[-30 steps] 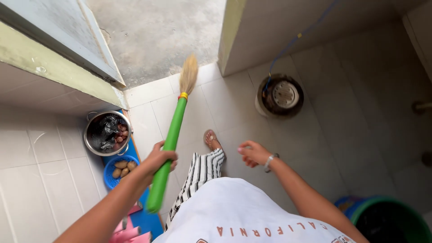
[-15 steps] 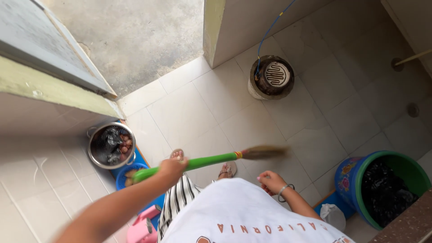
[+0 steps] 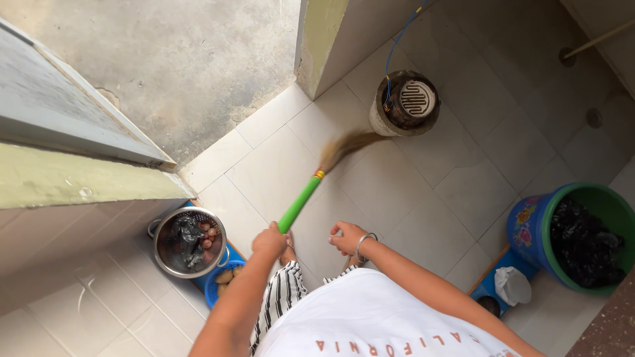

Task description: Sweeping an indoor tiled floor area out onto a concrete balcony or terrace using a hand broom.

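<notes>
The left hand (image 3: 269, 240) keeps a clenched grip on the green-handled broom (image 3: 311, 185), bristles on the tiled floor (image 3: 410, 192); the right hand (image 3: 348, 237) hangs loosely curled, holding nothing.

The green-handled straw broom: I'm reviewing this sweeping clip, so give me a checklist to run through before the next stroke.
1. Left hand gripping the green-handled straw broom: ok.
2. Right hand free, off the handle: ok.
3. Bristles down at the white tiled floor: ok.
4. Bristles clear of the round coil heater on its grey base: not ok, very close.
5. Steel colander outside the sweep path: ok.
6. Dust on the tiles: cannot tell.
</notes>
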